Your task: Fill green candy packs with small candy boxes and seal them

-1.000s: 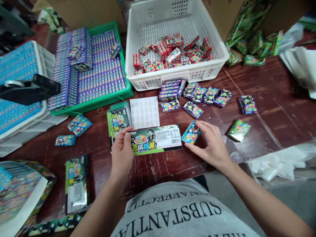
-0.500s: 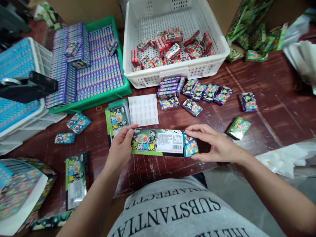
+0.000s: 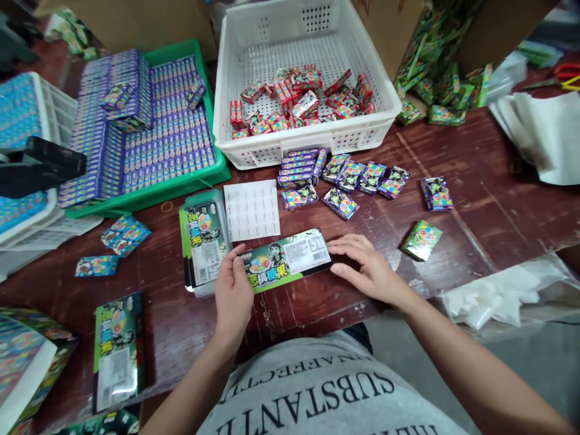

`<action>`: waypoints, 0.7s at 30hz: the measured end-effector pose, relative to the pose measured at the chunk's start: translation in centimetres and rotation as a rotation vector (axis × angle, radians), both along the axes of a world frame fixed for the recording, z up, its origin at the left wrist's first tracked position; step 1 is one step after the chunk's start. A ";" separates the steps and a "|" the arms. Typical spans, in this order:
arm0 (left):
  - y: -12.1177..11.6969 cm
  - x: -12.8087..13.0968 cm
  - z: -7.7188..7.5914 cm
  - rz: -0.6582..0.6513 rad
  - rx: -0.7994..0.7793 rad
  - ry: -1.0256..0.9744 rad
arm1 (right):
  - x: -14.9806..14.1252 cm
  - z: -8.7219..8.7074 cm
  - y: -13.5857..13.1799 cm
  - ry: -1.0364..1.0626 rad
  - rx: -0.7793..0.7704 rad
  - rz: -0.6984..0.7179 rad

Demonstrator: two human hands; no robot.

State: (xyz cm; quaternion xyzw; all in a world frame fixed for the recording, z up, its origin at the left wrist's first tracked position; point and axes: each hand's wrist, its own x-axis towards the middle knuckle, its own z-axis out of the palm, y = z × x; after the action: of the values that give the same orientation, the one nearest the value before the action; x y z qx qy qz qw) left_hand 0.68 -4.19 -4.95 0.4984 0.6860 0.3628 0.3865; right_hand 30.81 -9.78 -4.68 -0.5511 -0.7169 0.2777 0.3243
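Observation:
A long green and black candy box (image 3: 267, 272) with a white label lies across the table in front of me. My left hand (image 3: 233, 293) is closed on its left end, thumb on top. At the right end, the fingertips of my right hand (image 3: 367, 269) rest against the edge, fingers stretched out and thumb apart. No blue packet shows between them. Behind my left hand is a clear tray (image 3: 185, 241) with a similar candy box (image 3: 206, 244) in it. Beside that lies a white sticker sheet (image 3: 252, 209).
A white crate (image 3: 308, 145) with red packets and a green tray (image 3: 181, 190) of purple packets stand behind. Purple packets (image 3: 348, 175), a green packet (image 3: 421, 240) and blue packets (image 3: 124, 234) lie around. Another long box (image 3: 116, 350) is at left, a plastic bag (image 3: 502, 296) at right.
The small blue packet at the long box's right end has gone from sight. My right hand has closed in on that end, and the box now tilts up to the right. The view has shifted.

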 end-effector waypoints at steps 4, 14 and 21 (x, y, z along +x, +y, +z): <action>0.0 -0.6 0.3 0.016 -0.008 0.021 | 2.0 0.4 5.4 -0.244 0.144 -0.074; -0.6 -0.3 0.1 0.096 0.009 -0.147 | 2.2 2.3 7.1 0.211 -0.235 -0.333; 0.0 -0.1 -0.6 0.044 -0.029 -0.279 | 0.1 1.7 1.5 0.889 -0.620 -0.313</action>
State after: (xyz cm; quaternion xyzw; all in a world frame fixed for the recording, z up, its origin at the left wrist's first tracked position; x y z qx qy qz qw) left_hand 0.58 -4.18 -5.51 0.4222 0.6418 0.4268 0.4772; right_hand 30.89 -8.29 -2.96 -0.5505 -0.3061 0.6293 0.4553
